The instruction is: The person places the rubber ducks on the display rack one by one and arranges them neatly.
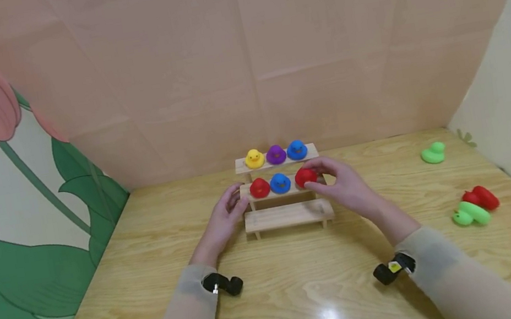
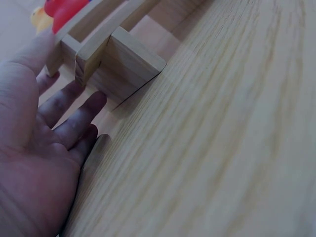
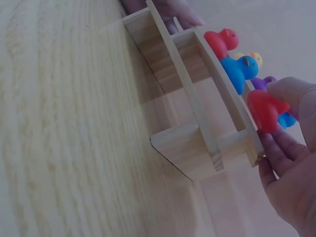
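A wooden three-step rack (image 1: 289, 215) stands on the table. On its middle step sit a red rubber duck (image 1: 259, 188) and a blue rubber duck (image 1: 280, 183). My right hand (image 1: 347, 184) pinches another red rubber duck (image 3: 266, 111) between thumb and fingers at that step's right end. My left hand (image 1: 226, 214) rests against the rack's left end, its fingers (image 2: 74, 126) loosely extended along the side. Across the top step are yellow (image 1: 254, 158), purple (image 1: 276, 154) and blue (image 1: 297, 149) ducks. The lowest step holds no duck.
At the table's right side, a green duck (image 1: 434, 153) sits upright. Nearer to me, a red duck (image 1: 484, 197) and a green duck (image 1: 472, 214) lie together on their sides. A pinkish backdrop (image 1: 246, 71) rises behind the rack, with printed panels on both sides.
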Demonstrator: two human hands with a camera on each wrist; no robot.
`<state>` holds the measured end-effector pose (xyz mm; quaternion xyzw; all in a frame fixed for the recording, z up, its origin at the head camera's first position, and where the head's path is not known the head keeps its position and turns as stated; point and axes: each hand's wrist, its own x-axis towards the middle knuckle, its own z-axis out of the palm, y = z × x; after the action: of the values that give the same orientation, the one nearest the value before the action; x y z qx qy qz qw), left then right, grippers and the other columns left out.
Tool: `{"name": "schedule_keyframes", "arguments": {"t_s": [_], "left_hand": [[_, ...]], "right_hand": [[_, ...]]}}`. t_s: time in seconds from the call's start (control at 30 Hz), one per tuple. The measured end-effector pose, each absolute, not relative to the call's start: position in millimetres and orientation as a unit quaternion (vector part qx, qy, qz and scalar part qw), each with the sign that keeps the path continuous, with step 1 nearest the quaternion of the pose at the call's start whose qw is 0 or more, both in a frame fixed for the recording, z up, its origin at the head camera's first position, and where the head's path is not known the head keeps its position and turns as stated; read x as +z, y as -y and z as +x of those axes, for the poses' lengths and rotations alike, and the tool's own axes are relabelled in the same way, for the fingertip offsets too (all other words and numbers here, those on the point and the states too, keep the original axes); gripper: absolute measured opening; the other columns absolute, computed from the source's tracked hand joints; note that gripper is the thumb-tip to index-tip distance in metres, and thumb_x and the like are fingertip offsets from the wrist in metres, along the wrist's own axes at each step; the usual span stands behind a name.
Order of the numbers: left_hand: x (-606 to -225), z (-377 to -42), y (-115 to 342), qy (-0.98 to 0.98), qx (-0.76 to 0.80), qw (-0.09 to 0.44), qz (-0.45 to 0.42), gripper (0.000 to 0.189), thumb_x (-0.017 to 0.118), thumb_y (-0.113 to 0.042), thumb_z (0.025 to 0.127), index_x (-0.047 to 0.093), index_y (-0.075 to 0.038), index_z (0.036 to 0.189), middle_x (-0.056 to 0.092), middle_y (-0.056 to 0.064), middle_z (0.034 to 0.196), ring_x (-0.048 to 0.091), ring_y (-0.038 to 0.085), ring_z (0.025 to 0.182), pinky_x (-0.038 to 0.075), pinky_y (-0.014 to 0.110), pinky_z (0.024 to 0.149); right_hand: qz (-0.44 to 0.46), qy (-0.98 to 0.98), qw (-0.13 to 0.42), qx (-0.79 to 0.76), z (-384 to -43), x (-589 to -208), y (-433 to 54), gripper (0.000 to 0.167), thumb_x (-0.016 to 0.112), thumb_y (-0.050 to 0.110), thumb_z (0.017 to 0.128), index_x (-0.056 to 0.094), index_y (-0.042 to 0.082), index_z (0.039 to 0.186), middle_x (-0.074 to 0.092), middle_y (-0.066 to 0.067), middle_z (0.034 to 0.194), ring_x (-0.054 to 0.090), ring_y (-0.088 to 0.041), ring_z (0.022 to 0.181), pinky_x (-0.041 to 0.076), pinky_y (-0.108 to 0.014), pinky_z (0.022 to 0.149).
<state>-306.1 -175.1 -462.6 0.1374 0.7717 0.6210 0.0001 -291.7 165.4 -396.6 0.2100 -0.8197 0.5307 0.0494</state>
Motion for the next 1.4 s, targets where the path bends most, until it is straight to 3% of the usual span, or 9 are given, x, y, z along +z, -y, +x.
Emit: {"name": "schedule_keyframes", "arguments": {"t_s": [0.4,0.73,0.97,1.4], "left_hand": [[-461.5,-304.4,175.8,-0.779,0.614,0.002,0.129,0.07,0.067,-0.052,0.11,0.045,-0.018,0.168,0.06,0.014,0.157,0.061,0.031,0.141,0.044,0.052,0.124],[-461.0,-306.1,173.9,-0.773,0.62,0.003,0.132,0.074,0.067,-0.048,0.111,0.041,-0.011,0.17,0.061,0.015,0.157,0.061,0.031,0.141,0.044,0.052,0.123],[-461.0,-305.0,173.7,-0.772,0.622,0.008,0.127,0.07,0.067,-0.051,0.11,0.045,-0.018,0.168,0.06,0.014,0.158,0.061,0.031,0.142,0.044,0.052,0.124],[-461.3,-305.4,175.8,-0.777,0.617,0.009,0.125,0.078,0.067,-0.058,0.108,0.043,-0.017,0.169,0.06,0.012,0.158,0.058,0.031,0.144,0.042,0.053,0.125]], "right_hand": [[0.207,0.819,0.06,0.531,-292.0,-400.2,-160.7,0.044,0.084,0.017,0.102,0.067,0.008,0.143,0.072,-0.014,0.131,0.063,-0.032,0.126,0.041,-0.058,0.12],[0.207,0.821,0.066,0.528,-292.4,-401.3,-160.4,0.044,0.083,0.016,0.102,0.067,0.008,0.143,0.072,-0.014,0.131,0.062,-0.033,0.126,0.041,-0.06,0.119],[0.206,0.822,0.065,0.526,-292.1,-402.1,-160.0,0.044,0.082,0.017,0.103,0.067,0.008,0.144,0.072,-0.014,0.131,0.062,-0.033,0.126,0.041,-0.059,0.119],[0.205,0.831,0.06,0.514,-293.6,-402.0,-157.7,0.043,0.081,0.016,0.104,0.068,0.012,0.144,0.072,-0.013,0.137,0.062,-0.036,0.129,0.043,-0.061,0.119]]}}
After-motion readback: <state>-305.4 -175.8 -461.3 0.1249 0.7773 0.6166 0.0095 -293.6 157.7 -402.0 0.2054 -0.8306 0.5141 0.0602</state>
